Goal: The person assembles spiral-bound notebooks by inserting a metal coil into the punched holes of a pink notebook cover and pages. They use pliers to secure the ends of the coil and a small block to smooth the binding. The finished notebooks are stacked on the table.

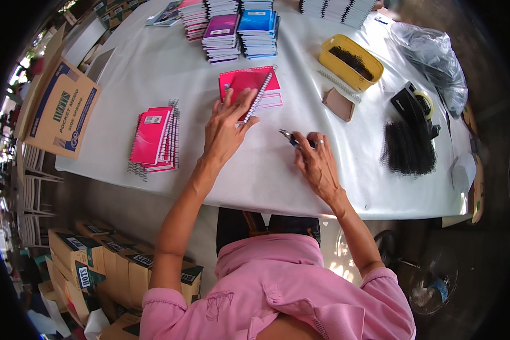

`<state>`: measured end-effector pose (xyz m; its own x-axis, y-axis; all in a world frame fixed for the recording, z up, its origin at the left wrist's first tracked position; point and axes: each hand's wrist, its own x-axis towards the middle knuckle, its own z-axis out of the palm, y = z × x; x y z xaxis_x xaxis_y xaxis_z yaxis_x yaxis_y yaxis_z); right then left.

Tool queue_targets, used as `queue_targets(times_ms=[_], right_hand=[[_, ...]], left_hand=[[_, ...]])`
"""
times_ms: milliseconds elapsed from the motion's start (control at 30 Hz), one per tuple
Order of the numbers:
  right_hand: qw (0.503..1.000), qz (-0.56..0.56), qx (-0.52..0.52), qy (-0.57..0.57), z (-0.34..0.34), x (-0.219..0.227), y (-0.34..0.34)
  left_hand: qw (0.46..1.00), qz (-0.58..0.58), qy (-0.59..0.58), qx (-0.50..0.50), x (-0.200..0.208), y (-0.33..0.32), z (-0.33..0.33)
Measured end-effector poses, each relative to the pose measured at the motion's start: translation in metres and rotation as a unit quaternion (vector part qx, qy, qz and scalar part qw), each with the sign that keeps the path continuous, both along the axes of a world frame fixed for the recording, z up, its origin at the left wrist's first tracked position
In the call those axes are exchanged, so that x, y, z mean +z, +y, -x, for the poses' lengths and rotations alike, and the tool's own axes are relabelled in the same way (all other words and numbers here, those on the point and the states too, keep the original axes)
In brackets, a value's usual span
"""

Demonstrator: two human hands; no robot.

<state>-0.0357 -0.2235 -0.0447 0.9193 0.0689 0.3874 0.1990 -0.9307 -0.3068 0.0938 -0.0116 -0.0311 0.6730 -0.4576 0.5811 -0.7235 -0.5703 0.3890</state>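
Observation:
A pink spiral notebook (246,80) is tilted up in my left hand (225,126), its white coil along the right side. Beneath it lies a small stack of pink-covered booklets (273,85), partly hidden by the held one. My right hand (318,164) is closed around dark-handled pliers (289,137), whose metal jaws point toward the notebook without touching it. To the left of my left hand sits an uneven pile of pink spiral notebooks (153,136), with coils showing along its sides.
Purple notebooks (221,34) and blue notebooks (258,28) are stacked at the back. On the right stand a yellow tub (334,59) of dark pieces, a brown block (339,104), a black tape dispenser (409,105) and black coils (408,148). A carton (62,110) borders the left edge.

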Motion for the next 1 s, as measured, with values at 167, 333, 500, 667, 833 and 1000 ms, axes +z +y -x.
queue_targets(times_ms=[167,333,500,667,833,1000], right_hand=[[0.993,-0.057,0.055,-0.084,-0.013,0.034,0.033],[0.99,-0.02,0.055,-0.126,-0.031,0.035,0.039],[0.991,-0.011,0.076,-0.107,-0.031,0.04,0.039],[0.858,-0.422,0.139,0.258,-0.041,0.052,0.035],[0.881,-0.386,0.186,0.201,-0.047,0.056,0.018],[0.993,-0.09,0.01,0.074,-0.042,0.036,-0.03]], left_hand=[[0.998,-0.04,-0.026,0.047,0.0,-0.006,0.011],[0.996,-0.053,-0.031,0.064,0.003,-0.006,0.013],[0.996,-0.04,-0.031,0.074,0.004,-0.009,0.015],[0.995,0.004,-0.056,0.082,0.003,-0.008,0.012],[0.983,-0.034,-0.129,0.123,0.022,0.009,0.017],[0.963,-0.103,-0.103,0.228,0.054,0.106,0.022]])
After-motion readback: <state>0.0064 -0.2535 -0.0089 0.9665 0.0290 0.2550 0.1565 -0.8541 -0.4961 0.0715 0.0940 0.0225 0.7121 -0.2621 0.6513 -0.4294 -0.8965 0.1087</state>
